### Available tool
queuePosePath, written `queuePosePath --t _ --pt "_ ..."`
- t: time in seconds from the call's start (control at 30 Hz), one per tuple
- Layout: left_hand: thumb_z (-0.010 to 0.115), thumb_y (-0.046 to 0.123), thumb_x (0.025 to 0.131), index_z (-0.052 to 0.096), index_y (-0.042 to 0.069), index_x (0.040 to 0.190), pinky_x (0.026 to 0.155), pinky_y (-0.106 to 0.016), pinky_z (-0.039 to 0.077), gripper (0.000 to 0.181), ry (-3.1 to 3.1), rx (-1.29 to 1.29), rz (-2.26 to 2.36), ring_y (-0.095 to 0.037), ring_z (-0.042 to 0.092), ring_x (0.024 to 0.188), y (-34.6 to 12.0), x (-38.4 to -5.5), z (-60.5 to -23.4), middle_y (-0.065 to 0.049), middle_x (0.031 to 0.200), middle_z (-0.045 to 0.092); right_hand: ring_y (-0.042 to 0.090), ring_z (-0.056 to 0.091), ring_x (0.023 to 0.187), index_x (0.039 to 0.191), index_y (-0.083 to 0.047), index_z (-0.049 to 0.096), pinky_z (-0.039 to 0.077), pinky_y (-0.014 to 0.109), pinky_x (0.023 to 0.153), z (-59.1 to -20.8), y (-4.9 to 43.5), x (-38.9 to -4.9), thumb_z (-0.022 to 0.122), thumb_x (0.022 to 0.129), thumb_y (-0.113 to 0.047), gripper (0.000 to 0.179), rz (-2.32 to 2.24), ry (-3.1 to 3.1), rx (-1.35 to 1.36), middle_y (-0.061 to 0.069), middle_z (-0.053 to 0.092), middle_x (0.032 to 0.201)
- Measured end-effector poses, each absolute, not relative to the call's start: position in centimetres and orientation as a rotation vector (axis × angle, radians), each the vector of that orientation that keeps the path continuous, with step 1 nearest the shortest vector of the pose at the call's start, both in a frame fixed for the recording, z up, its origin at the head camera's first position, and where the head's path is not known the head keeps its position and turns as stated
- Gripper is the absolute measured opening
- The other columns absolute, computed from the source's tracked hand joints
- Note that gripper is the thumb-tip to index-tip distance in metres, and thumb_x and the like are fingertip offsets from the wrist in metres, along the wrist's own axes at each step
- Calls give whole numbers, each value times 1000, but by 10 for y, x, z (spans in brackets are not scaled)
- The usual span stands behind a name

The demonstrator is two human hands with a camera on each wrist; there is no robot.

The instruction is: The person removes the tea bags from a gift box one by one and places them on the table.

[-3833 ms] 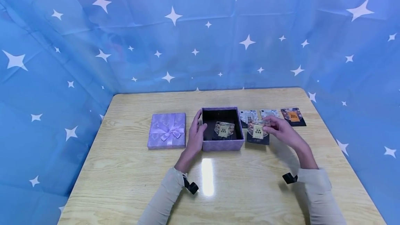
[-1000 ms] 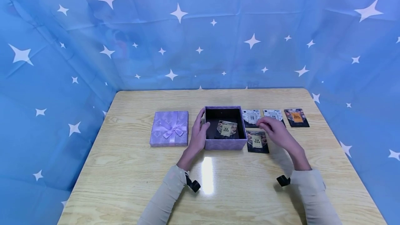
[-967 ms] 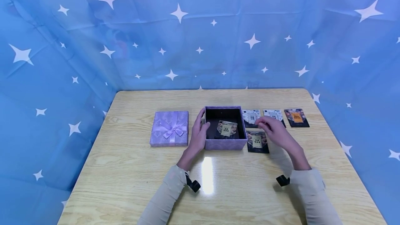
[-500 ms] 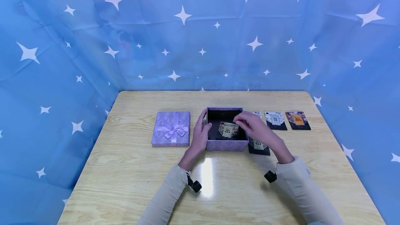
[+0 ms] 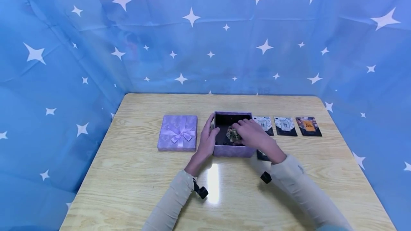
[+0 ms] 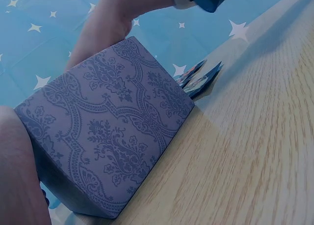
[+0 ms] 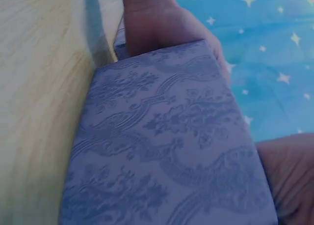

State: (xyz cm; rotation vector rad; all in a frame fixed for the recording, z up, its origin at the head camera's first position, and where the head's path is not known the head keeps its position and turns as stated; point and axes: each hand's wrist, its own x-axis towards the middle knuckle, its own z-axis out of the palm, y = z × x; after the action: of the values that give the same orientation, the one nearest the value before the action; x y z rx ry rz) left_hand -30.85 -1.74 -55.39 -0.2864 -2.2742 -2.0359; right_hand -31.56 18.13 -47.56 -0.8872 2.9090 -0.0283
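An open lilac patterned box [image 5: 233, 152] stood on the wooden desk [image 5: 128, 188].
At left lay a square lilac ribboned lid [image 5: 178, 133]; then the left hand [image 5: 206, 143] gripped the box's left side; inside, the right hand [image 5: 252, 134] pinched a dark, printed packet [image 5: 233, 134].

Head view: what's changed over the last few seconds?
The right hand laid its dark sachet on the table, let go, and moved left into the purple gift box, reaching the sachet inside; whether it grips is unclear. The left hand still holds the box's left side; the bowed lid stayed put.
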Motion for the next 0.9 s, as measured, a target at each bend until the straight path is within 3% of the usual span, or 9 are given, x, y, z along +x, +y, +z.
queuePosePath --t 0.13,0.23,0.37,0.57,0.67,0.9 --pt "49 13 105 34 20 165 125 -51 25 62 -2277 -292 -2033 -24 25 156 -16 -308 -555 0 169 32 40 58 124 140 -3 60 45 55 106 -477 172 -320 83 91 -31 61 210 2825 -757 20 65 133" --pt "49 14 105 33 20 165 125 -51 25 62 -2275 -296 -2036 -23 25 156 -15 -307 -555 -4 170 32 38 58 120 138 -2 60 45 51 102 -480 169 -323 76 96 -25 50 339 2785 -710 19 65 131" --pt "49 12 105 33 23 165 125 -50 25 63 -2277 -289 -2039 -21 25 156 -15 -308 -555 0 170 31 36 57 110 127 -2 66 44 47 93 -483 168 -326 69 98 -14 31 418 2773 -693 16 67 121" --pt "48 12 105 33 20 165 125 -53 26 62 -2278 -298 -2025 -23 25 156 -16 -309 -556 4 169 32 35 52 109 118 -5 70 43 47 93 -485 166 -329 68 98 -10 21 489 2778 -691 16 62 117" --pt "48 11 105 33 18 165 124 -54 25 62 -2272 -304 -2029 -25 25 156 -16 -309 -555 2 169 32 36 52 111 118 -6 69 43 48 95 -487 165 -330 69 97 -8 22 499 2779 -692 17 61 118" --pt "48 13 106 33 25 165 125 -51 24 62 -2277 -284 -2045 -22 24 156 -17 -308 -555 3 169 32 39 58 118 141 -10 55 45 52 103 -489 163 -331 73 96 -8 49 477 2763 -668 20 63 129"
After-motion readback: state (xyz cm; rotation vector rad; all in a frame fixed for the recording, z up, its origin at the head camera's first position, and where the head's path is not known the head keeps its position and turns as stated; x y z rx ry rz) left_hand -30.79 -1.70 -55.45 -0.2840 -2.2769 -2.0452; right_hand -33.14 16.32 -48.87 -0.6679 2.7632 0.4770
